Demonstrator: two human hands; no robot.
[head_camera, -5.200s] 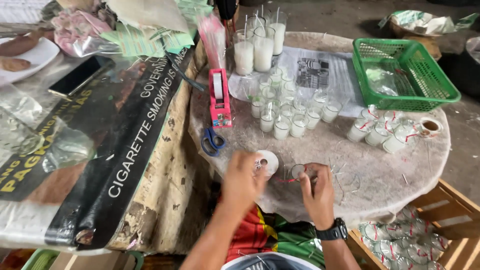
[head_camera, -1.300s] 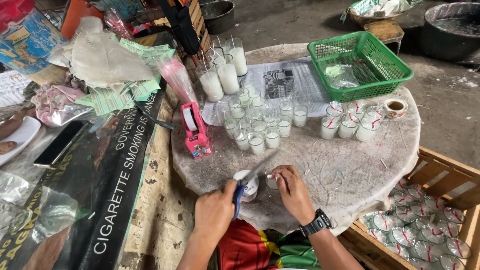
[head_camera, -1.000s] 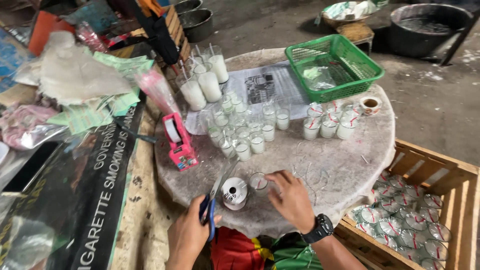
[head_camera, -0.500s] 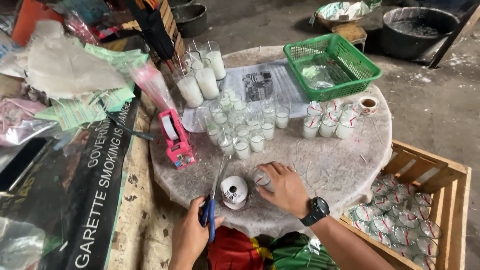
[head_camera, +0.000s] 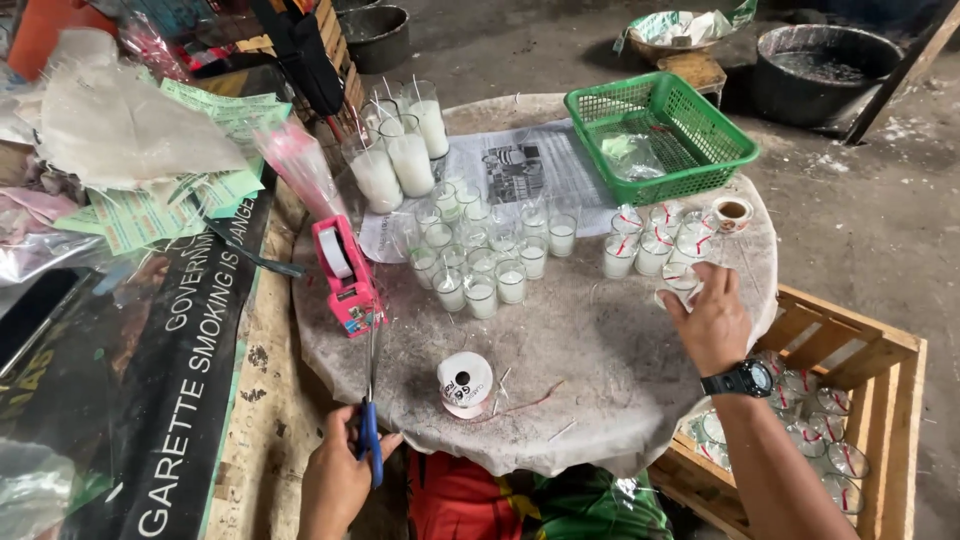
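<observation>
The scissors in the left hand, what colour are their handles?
Blue, seen in the head view: the scissors lie in the left hand at the table's near edge.

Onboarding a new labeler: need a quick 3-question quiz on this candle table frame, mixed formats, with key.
1. True or false: the left hand holds blue-handled scissors.
2. Multiple choice: the right hand sets a small glass down next to:
A. the green basket's inside
B. the group of small glasses with red string
C. the pink tape dispenser
3. Fill in: the white spool on the round table lies between the two ____.

Key
1. True
2. B
3. hands
</observation>
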